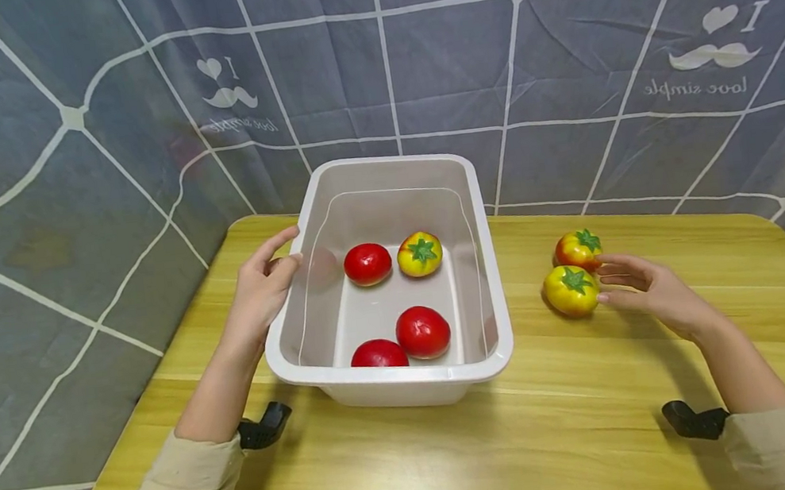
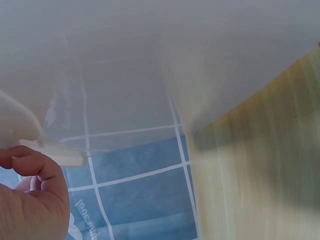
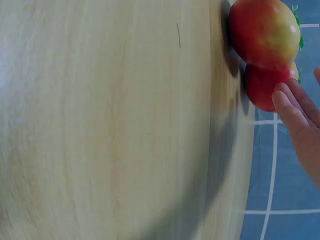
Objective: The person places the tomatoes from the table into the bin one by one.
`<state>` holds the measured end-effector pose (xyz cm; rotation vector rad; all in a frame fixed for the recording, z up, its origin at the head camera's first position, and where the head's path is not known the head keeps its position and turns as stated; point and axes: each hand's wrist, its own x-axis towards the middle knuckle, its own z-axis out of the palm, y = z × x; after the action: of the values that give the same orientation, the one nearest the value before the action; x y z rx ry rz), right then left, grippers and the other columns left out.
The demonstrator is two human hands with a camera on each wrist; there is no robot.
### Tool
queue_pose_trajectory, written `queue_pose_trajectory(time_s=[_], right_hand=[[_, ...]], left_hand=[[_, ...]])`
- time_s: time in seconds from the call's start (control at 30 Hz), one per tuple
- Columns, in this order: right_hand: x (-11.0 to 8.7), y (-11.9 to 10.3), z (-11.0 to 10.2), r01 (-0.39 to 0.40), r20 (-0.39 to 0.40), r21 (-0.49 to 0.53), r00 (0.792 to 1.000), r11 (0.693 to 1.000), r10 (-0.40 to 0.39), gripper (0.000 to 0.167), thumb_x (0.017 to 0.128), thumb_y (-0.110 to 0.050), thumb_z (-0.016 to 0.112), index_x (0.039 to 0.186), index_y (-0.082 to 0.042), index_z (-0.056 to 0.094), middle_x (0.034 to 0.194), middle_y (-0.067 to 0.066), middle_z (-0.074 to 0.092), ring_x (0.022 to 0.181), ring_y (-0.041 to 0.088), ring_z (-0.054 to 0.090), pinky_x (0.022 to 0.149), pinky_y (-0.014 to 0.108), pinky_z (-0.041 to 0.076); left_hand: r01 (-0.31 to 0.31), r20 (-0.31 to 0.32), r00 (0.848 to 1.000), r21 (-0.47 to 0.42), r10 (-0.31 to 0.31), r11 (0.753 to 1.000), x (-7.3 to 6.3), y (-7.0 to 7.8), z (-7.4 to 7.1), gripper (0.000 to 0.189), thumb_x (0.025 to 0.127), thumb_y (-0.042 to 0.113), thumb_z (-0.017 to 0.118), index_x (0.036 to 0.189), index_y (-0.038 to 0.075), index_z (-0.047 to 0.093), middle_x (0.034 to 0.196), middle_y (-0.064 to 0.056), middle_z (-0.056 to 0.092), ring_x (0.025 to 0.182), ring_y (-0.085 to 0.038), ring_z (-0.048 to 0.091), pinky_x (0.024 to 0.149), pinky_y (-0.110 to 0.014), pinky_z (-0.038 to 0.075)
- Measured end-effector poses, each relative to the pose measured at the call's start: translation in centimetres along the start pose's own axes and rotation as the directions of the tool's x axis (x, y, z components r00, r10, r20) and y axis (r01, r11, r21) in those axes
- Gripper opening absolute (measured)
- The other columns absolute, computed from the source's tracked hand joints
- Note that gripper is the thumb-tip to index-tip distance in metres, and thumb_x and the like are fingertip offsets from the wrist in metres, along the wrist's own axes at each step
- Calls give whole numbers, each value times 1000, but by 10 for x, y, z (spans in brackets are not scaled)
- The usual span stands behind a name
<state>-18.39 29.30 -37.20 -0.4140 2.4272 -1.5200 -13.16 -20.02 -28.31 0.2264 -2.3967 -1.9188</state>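
A white plastic basin [image 1: 407, 387] stands on the table, with my left hand [image 1: 262, 289] gripping its left rim between thumb and fingers. In the left wrist view, the left hand [image 2: 37, 200] is at the rim. Inside the basin lie red tomatoes [image 1: 367, 264] and a yellow tomato [image 1: 420, 255] with a green star-shaped top. To the right of the basin, two yellow-red tomatoes, a nearer one [image 1: 571, 291] and a farther one [image 1: 577, 250], lie side by side. My right hand [image 1: 649, 294] reaches beside them, fingers fairly straight, thumb apart; the right wrist view shows its fingertips [image 3: 282, 100] by the red underside of one tomato [image 3: 265, 32].
A wood-patterned table [image 1: 563, 435] carries everything. Behind it and along the left hangs a grey-blue curtain [image 1: 445, 64] with white grid lines. Black wrist mounts [image 1: 265, 426] stick out below both forearms.
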Motion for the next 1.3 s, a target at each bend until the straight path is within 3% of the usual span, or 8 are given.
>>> queue_pose_trajectory(time_s=[0.5, 0.87, 0.97, 1.17, 1.3], right_hand=[[-3, 6, 2, -24, 11, -16, 1000, 1000, 24, 60, 88, -11, 63, 138, 4, 34, 115, -13, 48, 104, -5, 50, 79, 14, 46], [2, 6, 7, -7, 18, -25, 1000, 1000, 7, 62, 85, -8, 66, 137, 6, 34, 115, -8, 49, 99, -7, 51, 79, 16, 47], [5, 4, 8, -18, 27, -39, 999, 999, 19, 63, 86, -10, 66, 137, 7, 34, 120, -3, 48, 100, -6, 49, 79, 16, 46], [10, 1, 13, -49, 40, -45, 998, 998, 50, 65, 86, -13, 66, 139, 5, 32, 132, 21, 40, 102, -5, 45, 80, 16, 46], [12, 1, 16, -49, 39, -59, 998, 997, 51, 66, 86, -12, 66, 139, 5, 32, 132, 26, 39, 101, -5, 44, 79, 15, 46]], left_hand=[[0, -4, 1000, -1, 0, 1000, 1, -2, 1, 48, 93, 22, 49, 140, 15, 44, 106, -20, 58, 79, -17, 63, 67, -25, 53], [-13, 0, 1000, 21, 13, 1000, 0, -1, 0, 48, 94, 24, 49, 140, 14, 43, 109, -21, 57, 81, -15, 60, 68, -24, 52], [-10, 4, 1000, 19, 10, 1000, 0, -1, 0, 48, 94, 24, 49, 140, 14, 43, 110, -22, 56, 81, -16, 60, 68, -24, 52], [-11, 5, 1000, 16, 11, 1000, 0, -1, -1, 48, 94, 24, 49, 140, 15, 43, 111, -23, 56, 81, -17, 61, 68, -25, 53], [-7, 9, 1000, 10, 7, 1000, 0, -1, -1, 47, 94, 23, 48, 140, 15, 43, 110, -25, 57, 82, -20, 62, 66, -26, 53]])
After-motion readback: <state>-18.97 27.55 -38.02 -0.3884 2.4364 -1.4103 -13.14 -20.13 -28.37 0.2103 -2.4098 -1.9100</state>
